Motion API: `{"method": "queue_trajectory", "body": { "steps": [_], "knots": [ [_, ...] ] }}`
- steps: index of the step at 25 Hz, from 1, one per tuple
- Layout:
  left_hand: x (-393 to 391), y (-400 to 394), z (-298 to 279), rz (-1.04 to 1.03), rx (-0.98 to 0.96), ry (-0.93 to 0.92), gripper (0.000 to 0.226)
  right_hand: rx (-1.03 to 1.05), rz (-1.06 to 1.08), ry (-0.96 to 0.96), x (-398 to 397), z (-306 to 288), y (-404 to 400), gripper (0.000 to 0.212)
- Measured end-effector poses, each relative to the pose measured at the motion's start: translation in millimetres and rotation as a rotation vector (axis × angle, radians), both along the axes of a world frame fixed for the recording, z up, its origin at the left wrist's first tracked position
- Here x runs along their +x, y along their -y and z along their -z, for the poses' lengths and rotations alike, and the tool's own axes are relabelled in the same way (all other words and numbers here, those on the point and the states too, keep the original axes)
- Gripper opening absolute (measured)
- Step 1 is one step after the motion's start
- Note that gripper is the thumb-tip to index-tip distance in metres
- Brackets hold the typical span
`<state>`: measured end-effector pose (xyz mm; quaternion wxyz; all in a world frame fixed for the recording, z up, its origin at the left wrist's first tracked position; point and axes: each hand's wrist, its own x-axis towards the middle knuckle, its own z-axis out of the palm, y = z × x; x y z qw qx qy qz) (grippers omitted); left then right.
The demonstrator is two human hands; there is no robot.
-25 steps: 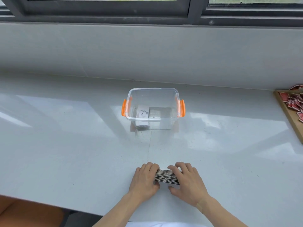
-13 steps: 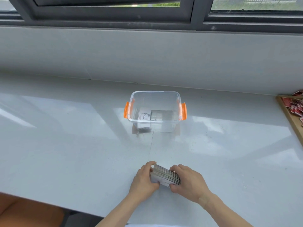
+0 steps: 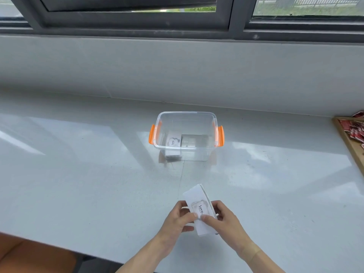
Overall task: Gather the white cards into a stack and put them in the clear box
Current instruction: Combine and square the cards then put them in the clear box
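Both hands hold the stack [image 3: 199, 208] above the table's near edge: the left hand [image 3: 177, 218] and right hand [image 3: 224, 219] are each clamped on it, thumbs on its printed top face. Its long axis runs near to far, leaning slightly left, toward the box [image 3: 186, 114] mid-table. Light, stiff cards likely slide against each other, so pinching the long edges should keep them squared.

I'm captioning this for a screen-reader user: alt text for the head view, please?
Both hands, left and right, hold a stack of white cards above a white table; beyond stands an open clear box holding cards.
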<state>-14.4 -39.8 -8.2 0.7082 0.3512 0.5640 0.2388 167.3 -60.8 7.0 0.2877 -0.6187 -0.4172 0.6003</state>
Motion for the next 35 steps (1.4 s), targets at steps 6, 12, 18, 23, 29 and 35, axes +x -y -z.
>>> {"method": "queue_trajectory", "body": {
  "steps": [6, 12, 18, 23, 29, 35],
  "knots": [
    [-6, -14, -13, -0.005, 0.031, -0.020, 0.048, 0.041, -0.090, 0.080, -2, -7, -14, 0.033],
    [-27, -74, -53, 0.058, 0.104, -0.105, 0.052, 0.592, 0.010, 0.688, 15, -34, -75, 0.048],
    [-42, -168, -96, 0.026, 0.233, -0.241, 0.042, 0.839, -0.135, 1.070, 30, -48, -179, 0.063],
    [-19, -242, -104, 0.061, 0.194, -0.420, 0.042, 0.712, -0.340, 1.057, 23, -32, -230, 0.074],
    [13, -287, -79, 0.239, 0.090, -0.511, 0.022, 0.614, -0.377, 0.965, 21, -9, -243, 0.081],
    [35, -288, -32, 0.304, 0.008, -0.544, 0.023, 0.615, -0.343, 0.922, 20, -6, -242, 0.079]
  ]
}}
